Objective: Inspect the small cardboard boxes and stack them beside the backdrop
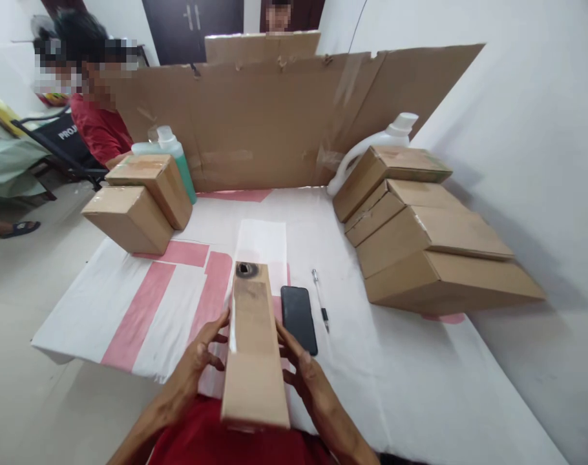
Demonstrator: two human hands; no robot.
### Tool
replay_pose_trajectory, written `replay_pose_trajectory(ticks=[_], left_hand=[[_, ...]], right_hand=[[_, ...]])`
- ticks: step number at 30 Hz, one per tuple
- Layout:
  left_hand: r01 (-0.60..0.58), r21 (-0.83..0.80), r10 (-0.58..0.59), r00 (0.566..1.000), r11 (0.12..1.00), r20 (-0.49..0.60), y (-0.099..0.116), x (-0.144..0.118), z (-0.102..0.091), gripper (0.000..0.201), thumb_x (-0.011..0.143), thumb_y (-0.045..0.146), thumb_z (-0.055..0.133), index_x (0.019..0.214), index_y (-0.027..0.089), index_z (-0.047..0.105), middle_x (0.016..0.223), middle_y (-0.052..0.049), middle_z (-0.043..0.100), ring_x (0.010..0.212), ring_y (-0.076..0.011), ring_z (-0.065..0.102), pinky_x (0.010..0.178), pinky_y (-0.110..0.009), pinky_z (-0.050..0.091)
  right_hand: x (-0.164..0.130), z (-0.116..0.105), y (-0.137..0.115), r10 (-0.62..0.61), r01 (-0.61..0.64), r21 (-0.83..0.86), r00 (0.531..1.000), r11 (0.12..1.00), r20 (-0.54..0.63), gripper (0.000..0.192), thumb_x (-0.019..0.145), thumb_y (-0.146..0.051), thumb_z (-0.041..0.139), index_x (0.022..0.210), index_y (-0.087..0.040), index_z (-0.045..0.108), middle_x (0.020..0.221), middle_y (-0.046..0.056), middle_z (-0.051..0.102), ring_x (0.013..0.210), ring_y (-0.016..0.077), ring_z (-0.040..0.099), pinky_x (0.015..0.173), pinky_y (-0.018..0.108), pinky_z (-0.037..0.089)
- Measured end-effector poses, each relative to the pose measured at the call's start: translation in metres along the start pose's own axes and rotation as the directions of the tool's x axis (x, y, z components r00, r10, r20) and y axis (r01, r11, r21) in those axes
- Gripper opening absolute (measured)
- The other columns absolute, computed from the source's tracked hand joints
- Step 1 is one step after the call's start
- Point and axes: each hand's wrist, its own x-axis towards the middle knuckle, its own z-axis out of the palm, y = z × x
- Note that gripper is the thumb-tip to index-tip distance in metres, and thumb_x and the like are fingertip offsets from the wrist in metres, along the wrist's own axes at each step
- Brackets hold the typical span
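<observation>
A pair of bare hands flanks a long cardboard box (253,368) at the lower centre of the frame, its near end overlapping a patch of red clothing (197,433) at the bottom edge. The box's long axis runs almost straight away from the wearer, from bottom centre toward the middle of the picture, leaning slightly left. The left hand (201,355) lies along its left long side and the right hand (307,374) along its right, leading fingertips roughly level, so neither is clearly nearer. Both are half open, fingers parted and lightly bent, set at the sides rather than wrapped around; how firmly they press, if at all, cannot be told. Ahead of the fingertips, the far end shows a dark-ringed hole (244,268) and overlaps a white sheet of paper (265,239).

Just right of the box, beside the right hand's fingers, lies a black phone (298,316), a pen (320,301) next to it. Farther off, two cartons (146,216) stand at left and a row of cartons (444,226) at right, all on a white-and-pink tablecloth (400,374). Behind them are a green bottle (183,165) and a white jug (384,139), backed by a broad cardboard panel (269,123) across the upper centre. A co-worker in red (95,126) appears at upper left; another person (279,16) shows above the panel.
</observation>
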Motion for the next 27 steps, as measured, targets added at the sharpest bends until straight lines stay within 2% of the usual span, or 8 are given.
replay_pose_trajectory(ticks=[6,8,10,12,15,17,23,27], left_hand=[[-0.204,0.175,0.24,0.946,0.963,-0.219,0.034,-0.014,-0.04,0.096,0.092,0.087,0.013,0.161,0.026,0.041,0.14,-0.016,0.058,0.116,-0.0338,0.058,0.091,-0.047,0.055],[-0.181,0.377,0.331,0.862,0.908,-0.385,0.032,-0.019,-0.046,0.088,0.095,0.083,0.031,0.162,0.026,0.038,0.124,-0.014,0.062,0.103,-0.0299,0.062,0.089,-0.047,0.056],[-0.075,0.535,0.414,0.726,0.842,-0.549,0.025,-0.024,-0.05,0.077,0.097,0.069,0.05,0.161,0.028,0.038,0.113,-0.01,0.062,0.094,-0.0265,0.063,0.087,-0.046,0.058],[0.009,0.622,0.496,0.594,0.783,-0.634,0.014,-0.026,-0.055,0.076,0.095,0.056,0.062,0.161,0.028,0.036,0.119,-0.011,0.06,0.094,-0.026,0.066,0.087,-0.048,0.06],[0.068,0.648,0.539,0.494,0.759,-0.683,-0.008,-0.017,-0.068,0.085,0.093,0.053,0.066,0.165,0.027,0.027,0.138,-0.016,0.051,0.107,-0.0303,0.068,0.097,-0.056,0.06],[0.073,0.605,0.51,0.463,0.793,-0.725,-0.022,0.001,-0.083,0.088,0.094,0.053,0.065,0.167,0.026,0.022,0.144,-0.018,0.047,0.113,-0.0324,0.068,0.102,-0.06,0.057],[-0.022,0.57,0.522,0.433,0.821,-0.735,-0.052,0.077,-0.128,0.085,0.093,0.049,0.067,0.164,0.022,0.028,0.16,-0.023,0.032,0.142,-0.039,0.05,0.115,-0.061,0.047],[-0.07,0.435,0.416,0.456,0.898,-0.787,-0.059,0.089,-0.147,0.084,0.09,0.052,0.069,0.159,0.021,0.033,0.146,-0.022,0.05,0.109,-0.0302,0.069,0.093,-0.051,0.062]], right_hand=[[0.053,0.044,-0.058,-0.209,0.243,-0.17,0.958,0.955,0.195,0.066,0.1,-0.071,0.044,0.156,-0.036,0.048,0.132,0.011,0.057,0.106,0.0263,0.061,0.084,0.041,0.057],[0.073,0.074,-0.066,-0.233,0.301,-0.237,0.932,0.924,0.277,0.063,0.1,-0.069,0.047,0.155,-0.036,0.048,0.125,0.009,0.056,0.11,0.0256,0.059,0.089,0.041,0.054],[0.098,0.107,-0.067,-0.226,0.336,-0.266,0.901,0.904,0.37,0.063,0.1,-0.068,0.05,0.153,-0.036,0.049,0.12,0.007,0.053,0.111,0.0248,0.056,0.092,0.04,0.053],[0.129,0.137,-0.064,-0.211,0.364,-0.273,0.862,0.891,0.462,0.062,0.1,-0.068,0.051,0.151,-0.034,0.051,0.118,0.007,0.051,0.112,0.0244,0.054,0.093,0.04,0.053],[0.182,0.176,-0.058,-0.227,0.436,-0.274,0.797,0.857,0.56,0.056,0.1,-0.069,0.051,0.14,-0.031,0.061,0.115,0.006,0.055,0.116,0.0252,0.052,0.1,0.042,0.048],[0.218,0.2,-0.055,-0.234,0.458,-0.288,0.788,0.841,0.569,0.053,0.098,-0.068,0.055,0.129,-0.028,0.067,0.114,0.005,0.059,0.116,0.0255,0.052,0.105,0.043,0.044],[0.299,0.238,-0.044,-0.208,0.342,-0.353,0.907,0.871,0.365,0.046,0.094,-0.066,0.059,0.107,-0.023,0.068,0.107,0.004,0.067,0.113,0.025,0.056,0.104,0.04,0.043],[0.309,0.22,-0.032,-0.187,0.277,-0.352,0.945,0.894,0.269,0.045,0.095,-0.058,0.059,0.119,-0.021,0.064,0.125,0.009,0.064,0.122,0.0263,0.056,0.105,0.041,0.045]])
